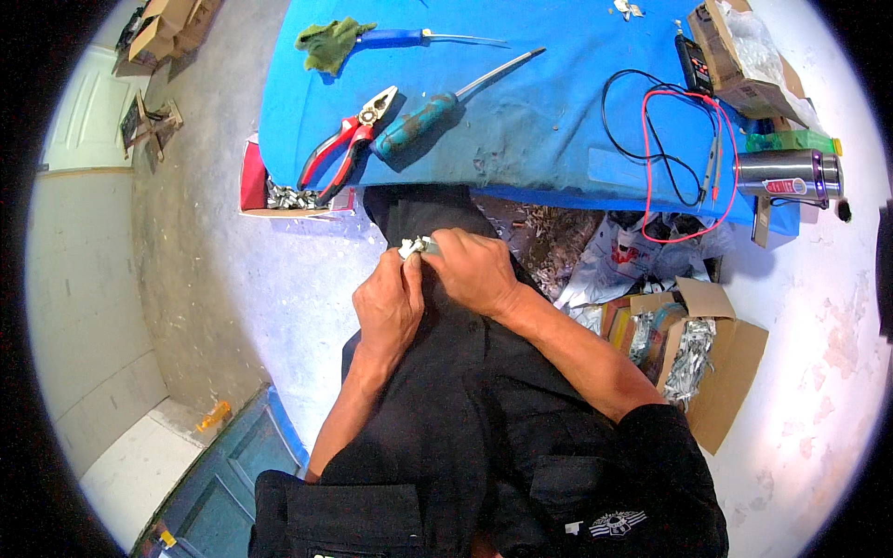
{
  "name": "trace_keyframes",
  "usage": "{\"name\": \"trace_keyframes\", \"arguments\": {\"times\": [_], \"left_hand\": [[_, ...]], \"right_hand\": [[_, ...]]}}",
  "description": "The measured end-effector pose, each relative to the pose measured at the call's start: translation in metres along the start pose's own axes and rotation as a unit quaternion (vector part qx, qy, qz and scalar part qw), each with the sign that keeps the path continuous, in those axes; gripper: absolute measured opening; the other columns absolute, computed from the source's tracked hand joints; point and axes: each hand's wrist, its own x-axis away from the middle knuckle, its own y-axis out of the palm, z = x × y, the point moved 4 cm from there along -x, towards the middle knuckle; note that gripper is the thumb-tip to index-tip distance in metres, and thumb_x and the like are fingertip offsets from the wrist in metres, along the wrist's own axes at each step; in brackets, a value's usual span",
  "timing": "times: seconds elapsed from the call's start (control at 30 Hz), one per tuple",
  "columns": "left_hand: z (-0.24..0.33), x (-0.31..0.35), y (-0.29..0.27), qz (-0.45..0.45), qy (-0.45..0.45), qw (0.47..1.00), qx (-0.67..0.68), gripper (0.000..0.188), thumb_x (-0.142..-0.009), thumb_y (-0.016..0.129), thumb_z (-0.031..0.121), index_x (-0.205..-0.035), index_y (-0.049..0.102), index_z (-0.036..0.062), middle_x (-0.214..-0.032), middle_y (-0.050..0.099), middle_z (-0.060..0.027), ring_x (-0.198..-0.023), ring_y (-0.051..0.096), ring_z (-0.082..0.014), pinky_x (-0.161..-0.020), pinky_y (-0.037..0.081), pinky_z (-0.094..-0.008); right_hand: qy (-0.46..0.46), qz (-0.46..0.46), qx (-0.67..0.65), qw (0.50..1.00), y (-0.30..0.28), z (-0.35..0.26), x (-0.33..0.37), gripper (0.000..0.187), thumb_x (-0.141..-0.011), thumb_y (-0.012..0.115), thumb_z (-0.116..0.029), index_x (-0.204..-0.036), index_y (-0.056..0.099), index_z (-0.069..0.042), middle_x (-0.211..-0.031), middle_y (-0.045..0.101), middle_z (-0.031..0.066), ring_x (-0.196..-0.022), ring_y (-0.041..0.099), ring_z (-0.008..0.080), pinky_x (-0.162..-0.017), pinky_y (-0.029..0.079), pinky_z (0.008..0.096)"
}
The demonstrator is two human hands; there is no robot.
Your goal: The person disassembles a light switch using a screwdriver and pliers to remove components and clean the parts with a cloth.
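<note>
Above my lap, just off the near edge of the blue-covered table [535,116], my left hand [384,305] pinches a small white piece [408,248] between thumb and fingers. My right hand [474,272] meets it from the right, its fingers closed on the same small piece, which has a greyish part at that side. The fingers hide much of it, so its exact kind does not show. On the table beyond the hands lie red-handled pliers [337,156], jaws slightly apart, and a worn teal-handled screwdriver [409,130].
A blue-handled screwdriver [389,38] lies farther back beside a green rag [327,46]. A red box [252,177] of small metal parts stands at left. On the right are a black meter [693,67] with leads, a steel flask [786,175] and a cardboard box [735,381] of shiny strips.
</note>
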Motion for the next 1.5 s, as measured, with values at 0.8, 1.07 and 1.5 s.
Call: {"name": "trace_keyframes", "arguments": {"times": [0.8, 1.07, 1.5], "left_hand": [[-0.008, -0.015, -0.021, -0.196, -0.039, 0.957, 0.209, 0.016, -0.106, 0.062, 0.015, -0.114, 0.064, 0.0006, -0.081, 0.071, -0.0093, -0.068, 0.064, -0.0171, -0.063, 0.05, -0.0324], [-0.002, -0.007, -0.028, -0.148, 0.007, 0.972, 0.183, 0.014, -0.103, 0.066, 0.011, -0.115, 0.065, 0.0024, -0.079, 0.067, -0.0114, -0.066, 0.062, -0.0189, -0.062, 0.049, -0.0329], [0.002, 0.002, -0.014, -0.034, -0.012, 0.991, 0.132, 0.01, -0.099, 0.069, 0.004, -0.106, 0.063, 0.0013, -0.076, 0.066, -0.0193, -0.062, 0.068, -0.0348, -0.056, 0.05, -0.041]], "right_hand": [[-0.004, -0.034, -0.122, 0.992, -0.011, 0.001, 0.003, 0.031, -0.089, 0.078, -0.019, -0.112, 0.064, -0.005, -0.094, 0.069, 0.0147, -0.08, 0.07, 0.0379, -0.068, 0.056, 0.0461], [0.016, -0.108, -0.159, 0.981, -0.02, -0.006, 0.001, 0.031, -0.094, 0.074, -0.019, -0.12, 0.065, -0.004, -0.101, 0.07, 0.0174, -0.088, 0.07, 0.0418, -0.073, 0.056, 0.0496], [0.003, -0.028, -0.114, 0.993, -0.006, -0.01, 0.003, 0.018, -0.091, 0.075, -0.011, -0.105, 0.064, -0.006, -0.085, 0.064, 0.0132, -0.077, 0.068, 0.0381, -0.063, 0.053, 0.0462]]}}
